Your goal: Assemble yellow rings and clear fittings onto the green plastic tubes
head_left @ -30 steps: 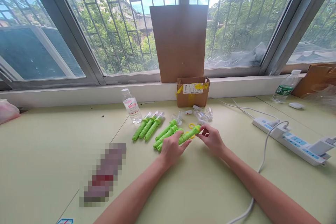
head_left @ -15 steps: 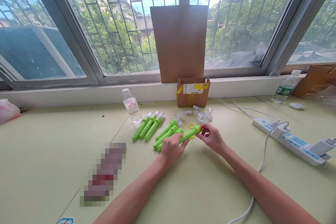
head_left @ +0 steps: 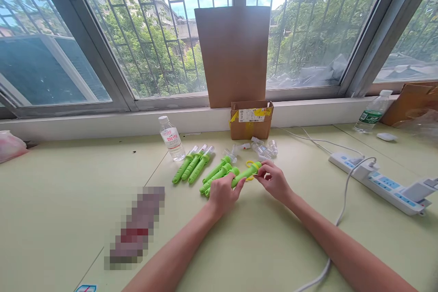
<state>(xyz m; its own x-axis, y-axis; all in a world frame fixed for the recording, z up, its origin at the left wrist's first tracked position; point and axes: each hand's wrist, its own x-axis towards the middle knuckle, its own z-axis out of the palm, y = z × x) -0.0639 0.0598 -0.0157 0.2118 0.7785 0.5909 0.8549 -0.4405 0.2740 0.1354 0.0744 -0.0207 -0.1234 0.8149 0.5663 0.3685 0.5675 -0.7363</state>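
Note:
My left hand [head_left: 224,191] is wrapped round the lower part of a green plastic tube [head_left: 245,176] with a threaded end. The tube slants up to the right, just above the table. At its threaded end, the thumb and fingertips of my right hand [head_left: 273,181] are closed; whether a small ring sits between them is hard to tell. Yellow rings [head_left: 249,163] lie behind the tube, partly covered. Left of it are several similar green tubes [head_left: 215,178], uncapped and partly hidden by my left hand. Farther left lie three green tubes [head_left: 195,164] with clear caps on.
Clear plastic caps [head_left: 262,149] lie before a small cardboard box [head_left: 252,128]. A water bottle [head_left: 172,139] stands back left, another bottle [head_left: 372,113] back right. A power strip [head_left: 379,182] and white cable [head_left: 345,205] are on the right. A blurred object [head_left: 138,226] lies front left.
My right fingers have shifted slightly at the tube's threaded end, and my left thumb has lifted a little. The tube stays in nearly the same place.

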